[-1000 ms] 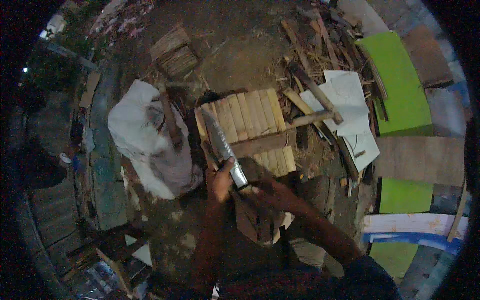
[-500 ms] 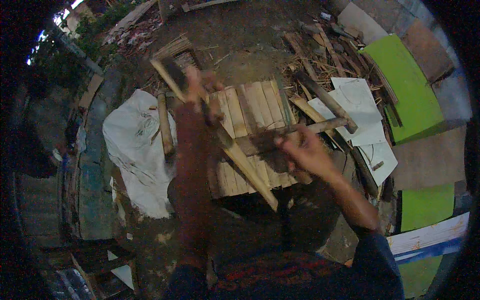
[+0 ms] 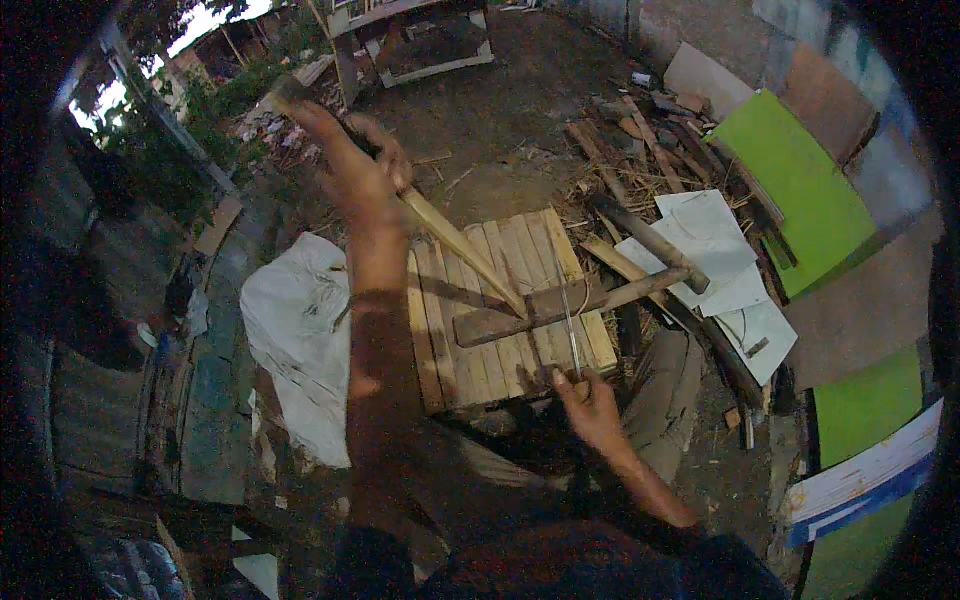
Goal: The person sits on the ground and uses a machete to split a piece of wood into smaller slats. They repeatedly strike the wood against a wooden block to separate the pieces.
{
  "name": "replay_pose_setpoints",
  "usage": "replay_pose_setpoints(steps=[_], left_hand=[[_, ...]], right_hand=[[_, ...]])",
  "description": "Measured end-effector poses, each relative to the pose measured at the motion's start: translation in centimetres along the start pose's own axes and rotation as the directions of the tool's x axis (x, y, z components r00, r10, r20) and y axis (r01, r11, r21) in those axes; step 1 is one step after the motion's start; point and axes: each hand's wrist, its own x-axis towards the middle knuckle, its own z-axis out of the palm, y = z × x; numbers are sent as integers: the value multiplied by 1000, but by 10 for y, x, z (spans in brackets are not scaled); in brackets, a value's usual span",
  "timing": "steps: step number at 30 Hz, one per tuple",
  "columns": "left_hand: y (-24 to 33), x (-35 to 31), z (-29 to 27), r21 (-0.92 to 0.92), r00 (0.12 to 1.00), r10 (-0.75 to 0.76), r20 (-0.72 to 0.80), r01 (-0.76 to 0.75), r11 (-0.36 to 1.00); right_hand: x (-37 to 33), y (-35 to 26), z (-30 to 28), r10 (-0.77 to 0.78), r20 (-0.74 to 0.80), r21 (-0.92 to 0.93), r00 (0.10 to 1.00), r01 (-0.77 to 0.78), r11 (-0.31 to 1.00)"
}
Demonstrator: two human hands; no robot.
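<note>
My left hand [image 3: 365, 180], raised over the far left of a slatted wooden stool top [image 3: 440, 370], is closed around a long pale split stick [image 3: 460, 245]. The stick slants down to the right, its lower end at a dark flat wooden piece [image 3: 490, 325] lying across the slats. My right hand [image 3: 590, 405], low at the near right edge of the slats, has its fingers pinched around a thin, light strip [image 3: 573, 335] that points away from me. Whether this strip is metal or wood I cannot tell. A round wooden bar [image 3: 650, 287] continues from the flat piece toward the right.
A white sack [image 3: 295, 330] sits left of the slats. To the right lie white sheets [image 3: 700, 240], a dark round stick [image 3: 650, 235] and scrap wood [image 3: 655, 140]. Green panels [image 3: 800, 190] lie beyond. A wooden bench [image 3: 435, 75] stands at the far side.
My left hand has risen away with the pale stick. My right hand has left the dark wooden piece and come nearer, now pinching the thin strip. The view has tilted up, showing the bench.
</note>
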Motion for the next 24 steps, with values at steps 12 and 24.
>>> replay_pose_setpoints(steps=[12,24], left_hand=[[-33,-83,-81,-182,985,-14,171,45,982],[-14,-113,-96,-426,974,103,203,-7,905]], right_hand=[[16,-80,43,-466,120,243,877,429,870],[5,-38,54,-338,165,-14,926,345,938]])
